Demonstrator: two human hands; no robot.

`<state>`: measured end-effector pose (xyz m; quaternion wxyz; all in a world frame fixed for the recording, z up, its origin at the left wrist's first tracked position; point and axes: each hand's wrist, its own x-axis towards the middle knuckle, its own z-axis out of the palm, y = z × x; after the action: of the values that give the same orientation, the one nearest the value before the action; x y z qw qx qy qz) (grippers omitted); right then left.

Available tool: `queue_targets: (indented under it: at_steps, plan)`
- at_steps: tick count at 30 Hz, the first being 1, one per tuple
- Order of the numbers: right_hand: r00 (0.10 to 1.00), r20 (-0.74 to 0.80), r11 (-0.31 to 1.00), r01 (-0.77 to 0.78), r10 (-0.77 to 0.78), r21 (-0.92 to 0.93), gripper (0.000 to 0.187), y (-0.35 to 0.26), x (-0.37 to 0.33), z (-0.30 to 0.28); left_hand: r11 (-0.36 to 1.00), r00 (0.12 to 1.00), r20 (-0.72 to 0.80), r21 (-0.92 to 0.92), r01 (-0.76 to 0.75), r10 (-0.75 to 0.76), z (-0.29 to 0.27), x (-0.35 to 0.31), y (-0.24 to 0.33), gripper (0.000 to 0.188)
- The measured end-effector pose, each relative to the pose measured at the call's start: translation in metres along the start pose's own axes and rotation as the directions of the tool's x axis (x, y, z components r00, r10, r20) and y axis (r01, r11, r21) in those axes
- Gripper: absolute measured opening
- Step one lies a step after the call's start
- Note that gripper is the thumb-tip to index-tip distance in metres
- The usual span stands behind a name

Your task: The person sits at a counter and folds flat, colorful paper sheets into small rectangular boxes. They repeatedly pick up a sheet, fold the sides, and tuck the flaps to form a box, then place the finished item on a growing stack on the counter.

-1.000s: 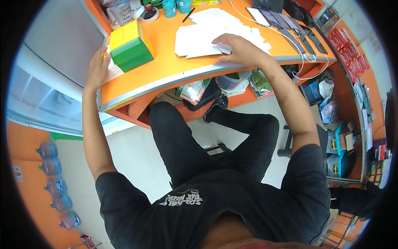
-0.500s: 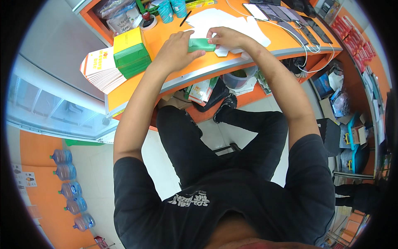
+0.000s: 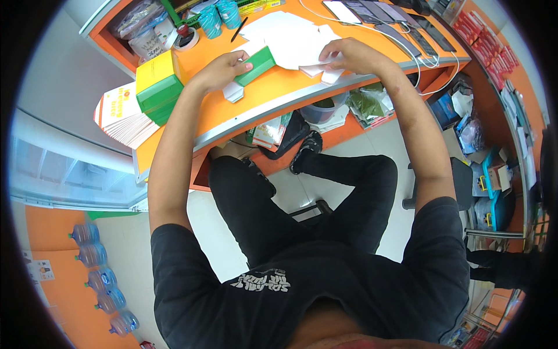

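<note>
Green card piece (image 3: 258, 63): I see it over the bench (image 3: 256, 104), its near end in the left hand.
Left hand (image 3: 221, 71): thumb and fingers closed on that end.
Right hand (image 3: 356, 56): fingers curled almost together at the white card pieces (image 3: 296, 36); I can't tell whether they pinch one.
Just changed: the right hand is off the green card piece, so the left alone supports it.
Against half a second ago: the green card piece slants more steeply up to the right.
</note>
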<state>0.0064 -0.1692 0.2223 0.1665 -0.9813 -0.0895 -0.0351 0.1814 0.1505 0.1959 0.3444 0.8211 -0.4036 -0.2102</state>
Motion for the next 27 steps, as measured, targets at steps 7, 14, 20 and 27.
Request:
queue_targets:
  at_steps: [7, 14, 20, 27]
  plan:
    - [0.965, 0.242, 0.995, -0.101, 0.102, -0.018, 0.028, 0.019, 0.026, -0.009, 0.993, 0.993, 0.106, 0.113, 0.038, -0.050, 0.002, -0.007, 0.018, 0.038]
    - [0.941, 0.237, 0.961, -0.266, 0.242, 0.073, 0.049, 0.030, 0.043, -0.004, 0.989, 0.961, 0.266, -0.095, 0.110, -0.081, -0.011, -0.020, 0.018, 0.040]
    - [0.949, 0.258, 0.971, -0.215, 0.182, 0.102, 0.053, 0.025, 0.033, -0.008, 0.987, 0.964, 0.262, 0.159, 0.002, -0.044, -0.011, -0.019, 0.020, 0.046]
    - [0.988, -0.082, 0.986, 0.135, -0.127, 0.102, 0.055, 0.003, 0.052, 0.009, 0.999, 0.978, 0.204, -0.011, 0.053, -0.050, -0.008, -0.019, 0.005, 0.042]
